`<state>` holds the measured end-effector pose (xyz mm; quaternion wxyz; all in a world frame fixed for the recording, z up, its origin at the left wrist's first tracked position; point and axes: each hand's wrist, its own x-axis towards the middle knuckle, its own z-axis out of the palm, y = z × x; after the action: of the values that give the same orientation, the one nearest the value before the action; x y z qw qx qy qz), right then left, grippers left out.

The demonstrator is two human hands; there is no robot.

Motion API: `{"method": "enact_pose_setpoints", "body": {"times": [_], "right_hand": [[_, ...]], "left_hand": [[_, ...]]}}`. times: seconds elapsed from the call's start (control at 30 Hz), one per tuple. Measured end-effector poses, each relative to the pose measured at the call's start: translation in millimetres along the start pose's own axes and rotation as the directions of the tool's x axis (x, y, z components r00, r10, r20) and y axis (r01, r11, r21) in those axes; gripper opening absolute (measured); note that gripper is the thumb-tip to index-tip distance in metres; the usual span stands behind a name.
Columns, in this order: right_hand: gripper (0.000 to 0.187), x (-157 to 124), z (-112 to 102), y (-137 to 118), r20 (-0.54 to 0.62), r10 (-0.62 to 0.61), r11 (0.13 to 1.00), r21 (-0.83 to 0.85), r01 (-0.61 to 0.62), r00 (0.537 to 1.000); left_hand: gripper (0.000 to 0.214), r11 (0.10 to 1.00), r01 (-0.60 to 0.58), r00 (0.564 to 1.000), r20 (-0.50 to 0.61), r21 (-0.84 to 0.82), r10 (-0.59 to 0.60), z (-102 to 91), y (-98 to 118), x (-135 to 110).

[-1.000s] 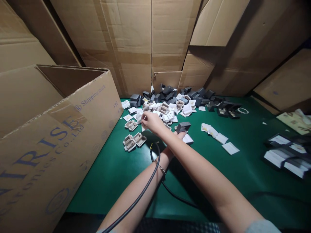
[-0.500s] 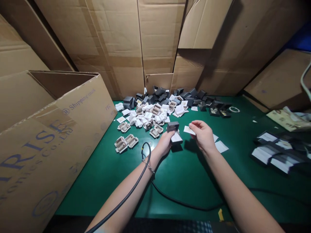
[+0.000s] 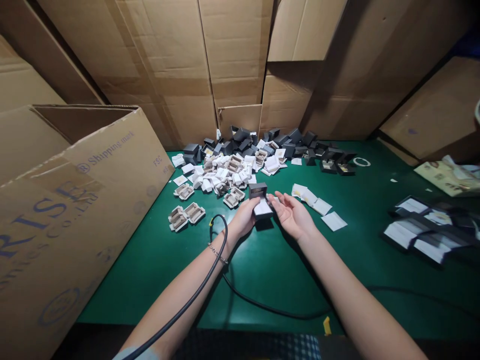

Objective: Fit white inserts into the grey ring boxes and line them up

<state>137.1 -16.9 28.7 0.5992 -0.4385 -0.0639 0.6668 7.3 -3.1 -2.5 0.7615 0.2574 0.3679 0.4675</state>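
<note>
My left hand (image 3: 244, 216) grips a small dark hinged box (image 3: 260, 200) with its lid up and a white pad inside. My right hand (image 3: 291, 212) is just right of the box, palm up and fingers spread, touching or nearly touching its side. Beyond the hands lies a heap of white and beige inserts (image 3: 225, 175) and behind it several dark boxes (image 3: 270, 140). A few white cards (image 3: 314, 201) lie to the right of my right hand.
A large open cardboard box (image 3: 75, 200) stands at the left on the green table (image 3: 285, 270). Cardboard sheets (image 3: 232, 65) wall the back. Flat dark trays (image 3: 420, 230) sit at the right. A black cable (image 3: 240, 295) runs over my left arm and across the table.
My right hand reached over to the insert heap at the left, came back with a white card, and now lies open beside the box. The view has shifted left.
</note>
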Motion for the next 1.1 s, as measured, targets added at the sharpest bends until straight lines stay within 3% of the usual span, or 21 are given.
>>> {"method": "enact_pose_setpoints", "body": {"times": [0.17, 0.3, 0.4, 0.6, 0.83, 0.97, 1.1], "right_hand": [[0.027, -6.3, 3.9, -8.7, -0.015, 0.053, 0.99, 0.134, -0.051, 0.998], [0.03, -7.9, 3.2, -12.1, 0.037, 0.083, 0.989, 0.119, -0.087, 0.996], [0.024, -7.3, 1.1, -10.8, 0.048, 0.05, 0.998, 0.032, -0.051, 0.998], [0.014, -4.3, -1.3, -2.9, 0.018, -0.012, 0.967, -0.255, 0.016, 1.0], [0.02, 5.0, -10.5, 3.5, 0.127, -0.248, 0.763, -0.586, 0.275, 0.96], [0.025, 8.9, -17.6, -0.4, 0.151, -0.302, 0.686, -0.652, 0.325, 0.941], [0.032, 13.0, -22.5, -4.2, 0.178, -0.257, 0.727, -0.612, 0.311, 0.95]], "left_hand": [[0.017, 0.999, 0.036, 0.999, -0.009, -0.021, -0.036, 2.4, 4.9, -2.6], [0.017, 1.0, 0.015, 0.996, 0.085, -0.004, -0.014, 0.8, 3.5, -0.5], [0.021, 1.0, -0.022, 0.991, 0.132, 0.002, 0.022, -2.0, -0.4, 2.5], [0.022, 0.998, -0.03, 0.993, 0.109, -0.06, 0.036, -2.9, -3.1, 6.4], [0.015, 0.993, -0.001, 0.997, 0.078, -0.119, 0.011, 2.2, 3.3, 2.1], [0.015, 0.991, 0.029, 0.999, 0.037, -0.131, -0.025, 3.3, 5.7, -0.2], [0.017, 0.987, 0.081, 0.997, -0.004, -0.14, -0.082, 3.0, 9.1, -3.4]]}}
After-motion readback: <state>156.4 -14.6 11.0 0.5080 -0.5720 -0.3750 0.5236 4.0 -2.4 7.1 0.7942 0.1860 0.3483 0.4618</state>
